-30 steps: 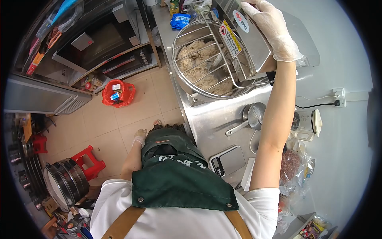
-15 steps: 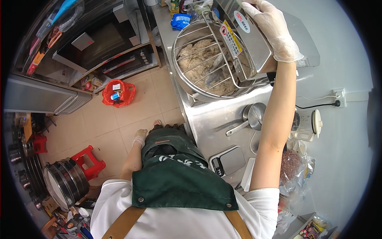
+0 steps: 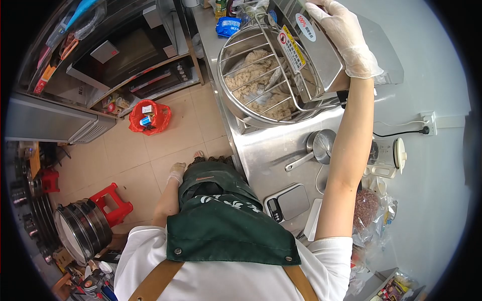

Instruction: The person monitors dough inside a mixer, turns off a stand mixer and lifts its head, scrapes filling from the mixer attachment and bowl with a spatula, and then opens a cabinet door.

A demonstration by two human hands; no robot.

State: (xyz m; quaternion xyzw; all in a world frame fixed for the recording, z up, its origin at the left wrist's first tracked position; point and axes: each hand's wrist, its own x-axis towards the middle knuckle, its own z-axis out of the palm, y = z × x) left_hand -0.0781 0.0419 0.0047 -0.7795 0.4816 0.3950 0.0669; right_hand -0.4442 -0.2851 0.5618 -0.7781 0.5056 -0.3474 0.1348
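A steel dough mixer [image 3: 331, 55] stands on the counter, with a wire guard [image 3: 253, 80] over its round bowl [image 3: 233, 103]. Inside lies rough, lumpy dough [image 3: 251, 75], partly hidden by the guard bars. My right hand [image 3: 344, 37], in a clear glove, rests on top of the mixer's housing with its fingers stretched out and thumb apart; the fingertips are near the frame's top edge. Down beside my apron hangs my left hand [image 3: 176, 171], also gloved and apparently touching nothing. Its fingers are too small and foreshortened to read.
Near the mixer on the steel counter lie a saucepan [image 3: 321, 145], a kitchen scale [image 3: 287, 202] and a blue packet [image 3: 228, 27]. A blender jug [image 3: 386, 153] stands by the wall. On the floor are a red-lined bin [image 3: 150, 120] and a red stool [image 3: 113, 205].
The dough in the bowl has shifted and changed shape, with more of the bowl's inside showing. Both hands have stayed where they were.
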